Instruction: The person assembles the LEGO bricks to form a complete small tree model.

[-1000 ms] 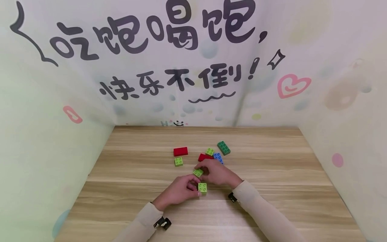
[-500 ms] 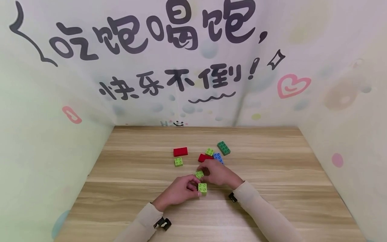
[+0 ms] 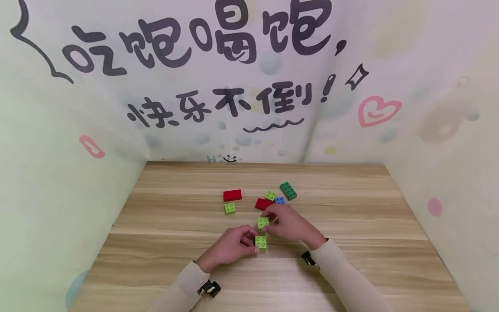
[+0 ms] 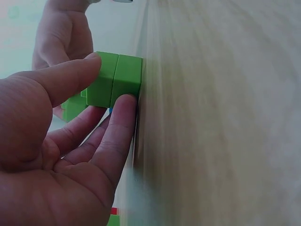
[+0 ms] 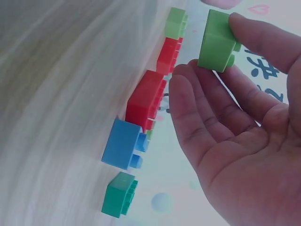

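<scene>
My left hand [image 3: 230,246] pinches a stack of two lime-green square bricks [image 4: 114,80] between thumb and fingers, standing on the table in the head view. Just beyond it, my right hand [image 3: 294,223] holds a single lime-green brick [image 5: 217,42] between thumb and fingertips, raised off the table with its studs facing up. The two green pieces are apart in the head view. Behind the right hand lie a red brick [image 3: 264,204], another lime-green brick [image 3: 270,195] and a blue brick [image 3: 280,200], partly hidden by that hand.
A dark green brick [image 3: 288,190] lies at the back right of the group. Farther left are a second red brick [image 3: 232,195] and a lime-green brick [image 3: 230,208]. The wooden table [image 3: 175,195] meets a printed wall [image 3: 187,143] at the back.
My right hand has shifted to the right with its lime-green brick, which has turned to sit squarer and now covers more of the blue brick's area. The left hand stays put with its stack.
</scene>
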Motion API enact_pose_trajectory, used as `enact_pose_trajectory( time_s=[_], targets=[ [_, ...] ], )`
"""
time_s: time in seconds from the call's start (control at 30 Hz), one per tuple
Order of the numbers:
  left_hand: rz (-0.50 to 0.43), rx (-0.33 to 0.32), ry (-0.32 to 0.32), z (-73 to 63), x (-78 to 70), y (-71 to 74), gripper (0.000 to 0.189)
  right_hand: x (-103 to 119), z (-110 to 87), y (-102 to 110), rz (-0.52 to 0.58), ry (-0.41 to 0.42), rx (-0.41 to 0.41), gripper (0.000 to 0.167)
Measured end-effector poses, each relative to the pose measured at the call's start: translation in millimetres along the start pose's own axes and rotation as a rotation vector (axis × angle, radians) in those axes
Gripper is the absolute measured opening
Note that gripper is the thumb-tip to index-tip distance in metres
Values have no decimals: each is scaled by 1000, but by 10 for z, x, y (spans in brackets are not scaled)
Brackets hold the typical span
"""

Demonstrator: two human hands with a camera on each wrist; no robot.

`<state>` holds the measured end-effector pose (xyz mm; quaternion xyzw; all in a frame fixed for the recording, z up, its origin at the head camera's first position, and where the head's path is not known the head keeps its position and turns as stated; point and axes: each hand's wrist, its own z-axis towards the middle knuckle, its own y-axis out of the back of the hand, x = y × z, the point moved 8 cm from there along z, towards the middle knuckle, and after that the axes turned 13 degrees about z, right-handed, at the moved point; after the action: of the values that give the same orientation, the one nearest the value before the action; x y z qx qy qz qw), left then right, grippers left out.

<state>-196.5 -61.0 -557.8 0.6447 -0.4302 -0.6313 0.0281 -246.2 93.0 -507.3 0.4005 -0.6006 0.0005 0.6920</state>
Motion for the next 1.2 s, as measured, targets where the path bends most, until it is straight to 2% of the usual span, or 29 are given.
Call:
enact_pose_trajectory(
  time_s=[0.33, 0.73, 1.2],
  targets=[
    [17, -3, -26, -16, -59, 15, 30, 72, -165, -111, 50, 33, 42, 35],
    [21, 9, -26, -17, -46, 10, 26, 139, -299, -217, -18, 105, 37, 32],
    [25, 7, -37, -16, -52, 11, 29, 164, -371, -274, 9, 143, 34, 29]
  ],
)
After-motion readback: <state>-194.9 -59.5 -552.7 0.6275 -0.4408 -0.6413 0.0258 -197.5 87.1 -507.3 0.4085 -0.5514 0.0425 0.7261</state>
